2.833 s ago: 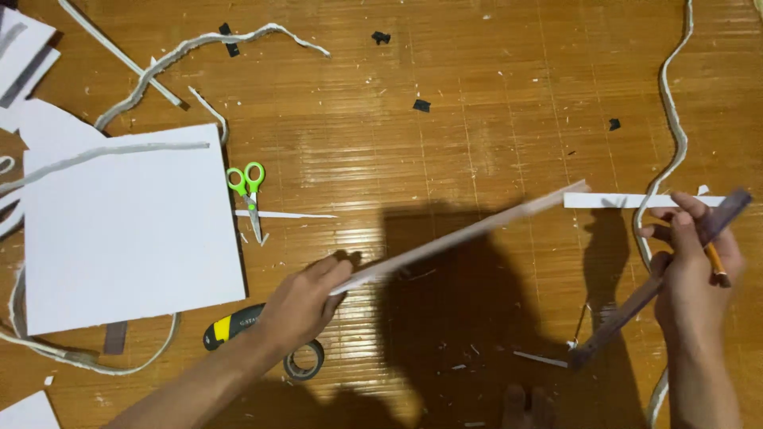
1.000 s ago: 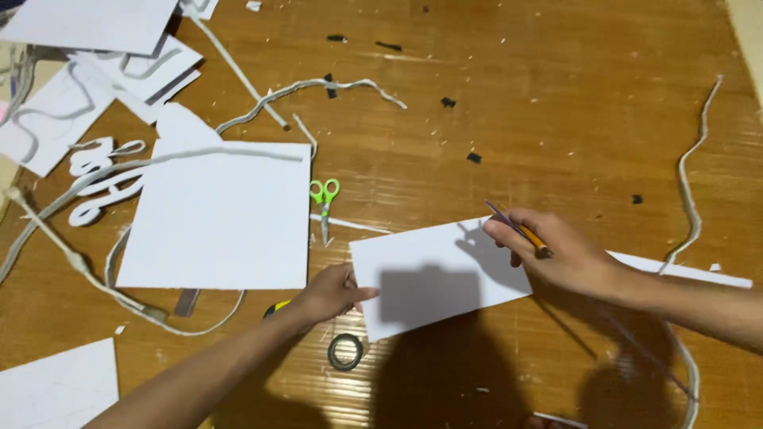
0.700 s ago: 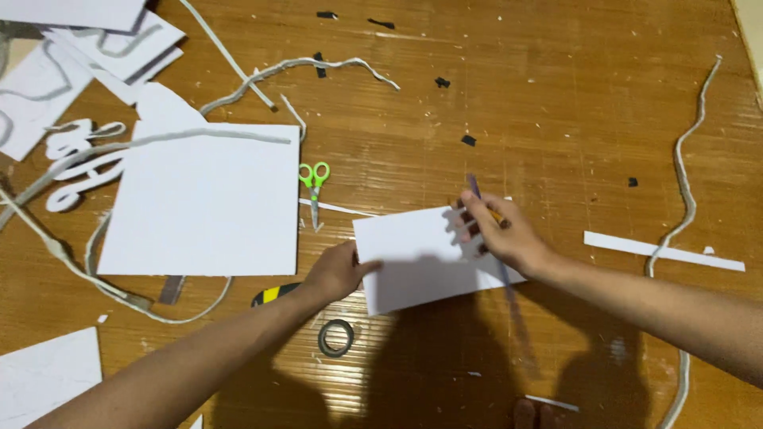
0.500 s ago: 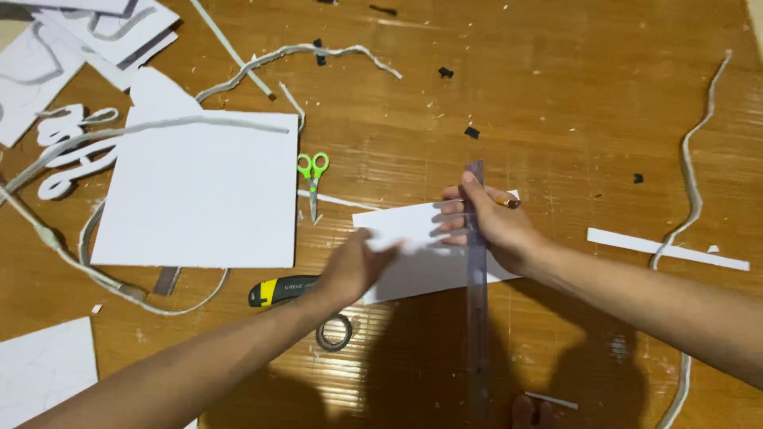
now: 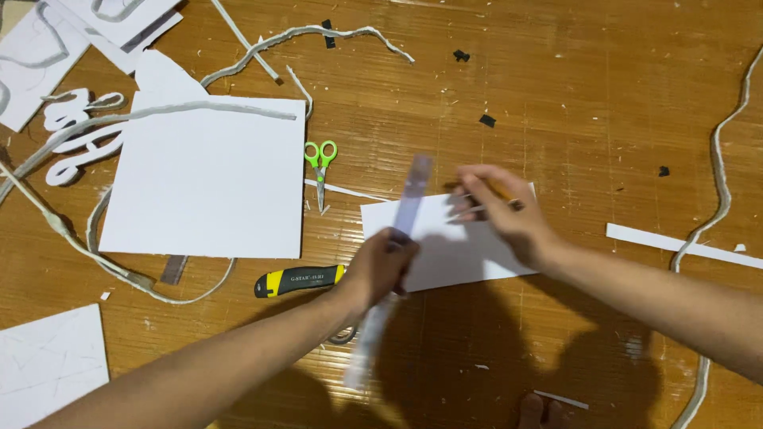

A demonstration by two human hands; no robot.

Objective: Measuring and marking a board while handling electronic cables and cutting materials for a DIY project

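I note the long translucent plastic ruler (image 5: pixel 395 254) lying diagonally across the left end of the white rectangular foam-board piece (image 5: pixel 453 250), which rests flat on the wooden surface (image 5: pixel 572 95) near the middle of the view; the ruler is motion-blurred, so I cannot confirm its edge alignment. My left hand (image 5: pixel 381 266) is closed over the ruler at its midpoint, pressing it onto the board; my right hand (image 5: pixel 501 210) rests on the board's upper right part, fingers curled around a thin pencil (image 5: pixel 499 191); the two hands are apart, one at each end of the board.

In my judgement the step is setting the ruler for a marked line; to do it well, the ruler should lie flat and motionless before the pencil touches, pressure should come down near the ruler's middle, and fingertips should stay clear of the guiding edge.

Just left of the board lies a yellow-and-black utility knife (image 5: pixel 298 280); above it, small green-handled scissors (image 5: pixel 320 171); further left, a large white square sheet (image 5: pixel 207 187) with grey trimmed strips (image 5: pixel 310 33) curling around it; a narrow white offcut strip (image 5: pixel 675 245) lies to the right; small black scraps (image 5: pixel 487 120) are scattered beyond.
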